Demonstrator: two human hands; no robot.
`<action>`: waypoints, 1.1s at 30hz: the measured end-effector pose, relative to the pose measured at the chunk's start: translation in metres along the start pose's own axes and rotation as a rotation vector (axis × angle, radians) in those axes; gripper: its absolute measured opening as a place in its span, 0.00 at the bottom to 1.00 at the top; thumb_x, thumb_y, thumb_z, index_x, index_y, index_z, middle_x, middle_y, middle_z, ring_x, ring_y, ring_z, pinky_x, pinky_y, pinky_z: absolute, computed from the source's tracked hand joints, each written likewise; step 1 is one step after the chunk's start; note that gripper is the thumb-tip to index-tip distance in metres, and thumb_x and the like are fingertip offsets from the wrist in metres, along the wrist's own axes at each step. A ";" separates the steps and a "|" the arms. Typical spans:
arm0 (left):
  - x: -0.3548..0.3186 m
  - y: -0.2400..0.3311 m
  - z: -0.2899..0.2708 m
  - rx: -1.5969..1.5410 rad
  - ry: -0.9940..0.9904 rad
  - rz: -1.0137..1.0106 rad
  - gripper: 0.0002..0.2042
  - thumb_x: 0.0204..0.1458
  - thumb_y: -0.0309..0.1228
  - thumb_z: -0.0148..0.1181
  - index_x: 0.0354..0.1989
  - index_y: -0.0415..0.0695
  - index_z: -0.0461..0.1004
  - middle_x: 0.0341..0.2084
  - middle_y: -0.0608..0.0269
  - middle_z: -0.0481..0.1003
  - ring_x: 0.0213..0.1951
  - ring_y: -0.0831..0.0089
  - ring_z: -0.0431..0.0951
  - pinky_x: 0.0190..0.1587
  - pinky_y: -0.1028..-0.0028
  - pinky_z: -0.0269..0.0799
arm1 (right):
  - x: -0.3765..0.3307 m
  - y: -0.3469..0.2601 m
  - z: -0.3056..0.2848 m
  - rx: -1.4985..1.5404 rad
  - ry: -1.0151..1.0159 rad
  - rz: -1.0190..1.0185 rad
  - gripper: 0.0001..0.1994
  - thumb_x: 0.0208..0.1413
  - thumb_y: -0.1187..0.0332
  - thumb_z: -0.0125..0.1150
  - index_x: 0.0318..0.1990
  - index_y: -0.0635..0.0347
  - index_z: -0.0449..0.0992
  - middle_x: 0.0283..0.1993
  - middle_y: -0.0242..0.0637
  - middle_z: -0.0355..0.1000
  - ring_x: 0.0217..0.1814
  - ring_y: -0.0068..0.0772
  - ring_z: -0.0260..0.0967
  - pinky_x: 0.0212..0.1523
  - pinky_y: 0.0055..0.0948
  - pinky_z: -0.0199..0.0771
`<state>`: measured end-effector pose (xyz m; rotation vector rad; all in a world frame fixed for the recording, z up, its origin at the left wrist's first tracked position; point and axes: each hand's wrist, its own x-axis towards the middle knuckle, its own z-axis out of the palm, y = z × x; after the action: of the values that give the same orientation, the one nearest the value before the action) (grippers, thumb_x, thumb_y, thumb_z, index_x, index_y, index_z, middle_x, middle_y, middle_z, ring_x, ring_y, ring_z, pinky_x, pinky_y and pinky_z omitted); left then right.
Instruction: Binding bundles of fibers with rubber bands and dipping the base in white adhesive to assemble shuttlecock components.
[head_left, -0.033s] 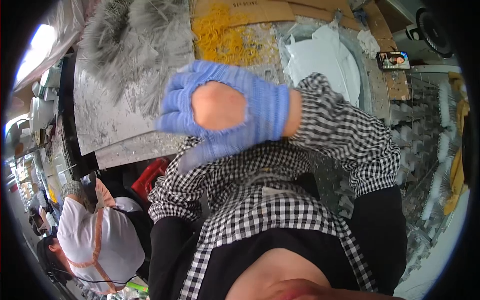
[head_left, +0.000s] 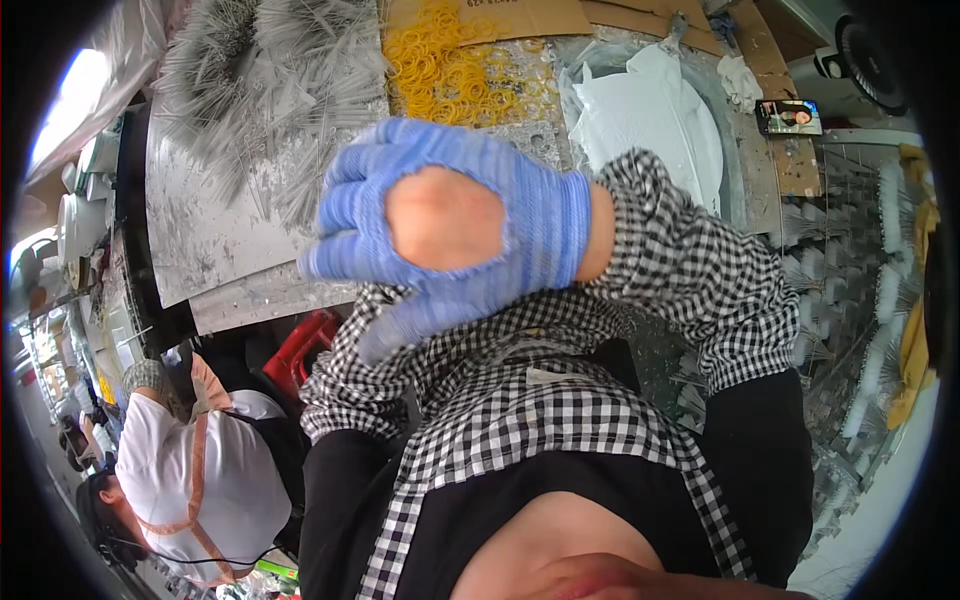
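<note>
My right hand is raised in the middle of the view, in a blue knitted glove with a round hole that bares the back of the hand. Its fingers stretch to the left and the thumb stands apart below them. No object shows in it; the palm side is hidden. My left hand is out of sight, but its black-and-white checked sleeve runs up behind the right hand. Beyond the hand lie grey clear-looking bristle bundles and a heap of yellow rubber bands on the worktable.
A round tub with smooth white paste is at the far right. Nearby are a phone and black fan. Bristle pieces hang on a rack at right. A co-worker sits lower left, beside a red chair.
My right hand has shifted very slightly to the right and shows less blur. Its outstretched fingers look much the same.
</note>
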<state>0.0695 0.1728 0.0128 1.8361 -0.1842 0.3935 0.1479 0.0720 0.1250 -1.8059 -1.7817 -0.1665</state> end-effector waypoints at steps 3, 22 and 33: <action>0.011 0.000 0.020 0.037 0.020 0.040 0.14 0.41 0.21 0.70 0.39 0.41 0.76 0.32 0.62 0.81 0.35 0.72 0.82 0.43 0.71 0.79 | -0.014 0.017 0.019 0.196 -0.048 0.095 0.27 0.55 0.41 0.60 0.47 0.55 0.80 0.44 0.40 0.77 0.50 0.40 0.74 0.56 0.39 0.72; 0.032 0.005 0.028 0.047 -0.048 0.196 0.13 0.34 0.23 0.70 0.30 0.47 0.75 0.26 0.60 0.78 0.30 0.60 0.80 0.36 0.66 0.75 | -0.062 0.233 0.052 -0.448 -0.093 0.649 0.13 0.59 0.55 0.61 0.48 0.42 0.83 0.44 0.32 0.78 0.49 0.38 0.75 0.52 0.40 0.76; 0.031 0.008 0.032 -0.044 -0.017 0.272 0.13 0.33 0.20 0.69 0.29 0.47 0.74 0.25 0.62 0.78 0.30 0.60 0.80 0.36 0.67 0.75 | -0.075 0.225 0.038 -0.350 -0.047 0.713 0.12 0.58 0.53 0.62 0.44 0.41 0.86 0.42 0.29 0.81 0.45 0.36 0.78 0.48 0.38 0.78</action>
<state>0.1009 0.1420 0.0233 1.7761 -0.4536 0.5585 0.3417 0.0405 -0.0136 -2.5957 -1.0774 -0.1532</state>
